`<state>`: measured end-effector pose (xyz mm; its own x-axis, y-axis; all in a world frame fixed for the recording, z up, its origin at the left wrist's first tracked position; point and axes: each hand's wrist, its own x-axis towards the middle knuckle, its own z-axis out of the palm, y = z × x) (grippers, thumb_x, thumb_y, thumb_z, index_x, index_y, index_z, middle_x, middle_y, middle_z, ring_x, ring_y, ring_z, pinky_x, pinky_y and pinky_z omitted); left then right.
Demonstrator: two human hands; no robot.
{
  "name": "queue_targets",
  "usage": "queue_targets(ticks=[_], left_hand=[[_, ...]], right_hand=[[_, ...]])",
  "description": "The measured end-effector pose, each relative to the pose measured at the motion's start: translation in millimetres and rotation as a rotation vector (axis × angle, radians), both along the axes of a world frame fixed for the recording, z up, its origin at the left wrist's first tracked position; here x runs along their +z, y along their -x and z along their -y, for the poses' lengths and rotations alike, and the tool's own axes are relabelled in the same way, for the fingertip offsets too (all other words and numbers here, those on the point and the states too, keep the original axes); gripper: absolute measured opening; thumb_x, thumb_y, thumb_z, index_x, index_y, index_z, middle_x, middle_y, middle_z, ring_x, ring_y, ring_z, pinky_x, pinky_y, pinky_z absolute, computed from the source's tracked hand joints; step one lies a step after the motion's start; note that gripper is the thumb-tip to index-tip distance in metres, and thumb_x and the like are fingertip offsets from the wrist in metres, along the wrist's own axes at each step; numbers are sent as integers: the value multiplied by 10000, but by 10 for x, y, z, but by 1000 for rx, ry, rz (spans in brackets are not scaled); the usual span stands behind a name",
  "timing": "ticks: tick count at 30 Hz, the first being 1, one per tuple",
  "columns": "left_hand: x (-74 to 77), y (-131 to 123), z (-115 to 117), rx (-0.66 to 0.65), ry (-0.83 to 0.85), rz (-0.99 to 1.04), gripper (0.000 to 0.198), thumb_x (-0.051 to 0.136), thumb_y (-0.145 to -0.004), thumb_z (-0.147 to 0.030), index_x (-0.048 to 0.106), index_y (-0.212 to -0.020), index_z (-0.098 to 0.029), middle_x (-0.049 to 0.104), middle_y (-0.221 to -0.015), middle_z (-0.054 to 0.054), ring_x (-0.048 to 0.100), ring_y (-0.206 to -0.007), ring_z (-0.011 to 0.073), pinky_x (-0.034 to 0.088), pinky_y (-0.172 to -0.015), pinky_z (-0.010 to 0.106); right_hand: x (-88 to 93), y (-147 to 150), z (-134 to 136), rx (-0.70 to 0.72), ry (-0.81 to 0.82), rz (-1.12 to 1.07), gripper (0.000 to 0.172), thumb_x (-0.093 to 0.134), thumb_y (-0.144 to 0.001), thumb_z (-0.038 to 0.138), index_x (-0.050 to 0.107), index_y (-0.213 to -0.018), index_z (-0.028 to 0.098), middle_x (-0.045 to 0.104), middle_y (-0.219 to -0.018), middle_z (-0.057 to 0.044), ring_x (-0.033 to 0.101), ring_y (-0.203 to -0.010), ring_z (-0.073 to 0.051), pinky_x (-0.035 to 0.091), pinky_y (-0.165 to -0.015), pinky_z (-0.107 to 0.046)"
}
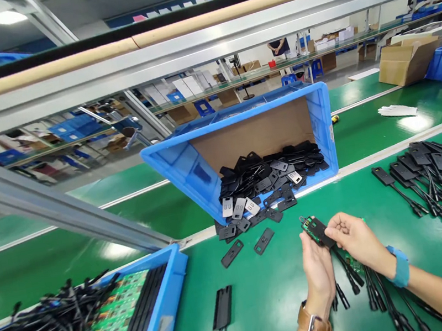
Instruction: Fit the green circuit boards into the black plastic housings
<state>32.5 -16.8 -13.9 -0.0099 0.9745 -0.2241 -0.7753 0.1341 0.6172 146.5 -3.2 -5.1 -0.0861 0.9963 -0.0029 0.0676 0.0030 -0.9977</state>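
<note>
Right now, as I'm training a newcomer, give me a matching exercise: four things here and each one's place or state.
1 blue crate
2 cardboard box
3 green board
4 cabled units

A heaped on the green table, right
B tipped over, spilling black covers
C held by left hand and right hand
D far back, right

Pairs: 1-B, 2-D, 3-C, 4-A

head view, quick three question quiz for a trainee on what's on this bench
1. True or false: the tipped blue crate spills black covers onto the green table.
2. What do the left hand and right hand hold together? A circuit board; B screwdriver; C tape roll.
3. Fill in: the right wrist wears a ____ wristband.
Key: 1 true; 2 A; 3 blue.
</note>
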Motion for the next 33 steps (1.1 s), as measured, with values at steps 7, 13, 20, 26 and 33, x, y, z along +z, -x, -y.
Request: queue_targets(ticks=[7,13,20,26,33], left_hand=[[-96,-49,61,5,11,-45,492,620,-854,-558,692,-1192,-207,626,-1348,98,490,-1335,253,344,-1155,396],[-163,-44,53,33,6,-62,467,666,-839,-516,680,-1208,-230,618,-1358,86,462,-1364,237,310,-1180,385],[-162,-55,61,34,4,-77,500,660,-844,-519,655,-1246,-220,620,-1347,104,503,-1321,261,357,-1148,418],[-126,-48,80,30,0,-71,463,682,-846,-472,653,-1249,-247,614,-1361,75,498,-1327,221,376,-1134,350],[-126,-53,85,33,8,-80,502,683,-838,-496,640,-1262,-232,637,-1323,90,513,-1314,233,371,-1142,369]], right_hand=[[-23,25,7,-56,-24,-4,386,640,-853,575,617,-834,190,624,-708,-15,554,-631,-159,434,-583,-269],[-62,56,33,-48,-51,21,362,621,-882,547,622,-845,188,659,-771,-34,600,-707,-180,466,-647,-283],[-30,63,25,-82,-15,-68,417,636,-853,593,613,-803,180,628,-697,-20,549,-633,-157,434,-588,-268],[-36,78,32,-73,-22,-74,422,652,-840,589,627,-811,168,637,-731,-29,558,-679,-164,447,-636,-275],[6,90,34,-97,-24,-157,437,666,-826,591,627,-774,159,615,-678,-16,531,-630,-147,436,-601,-262]])
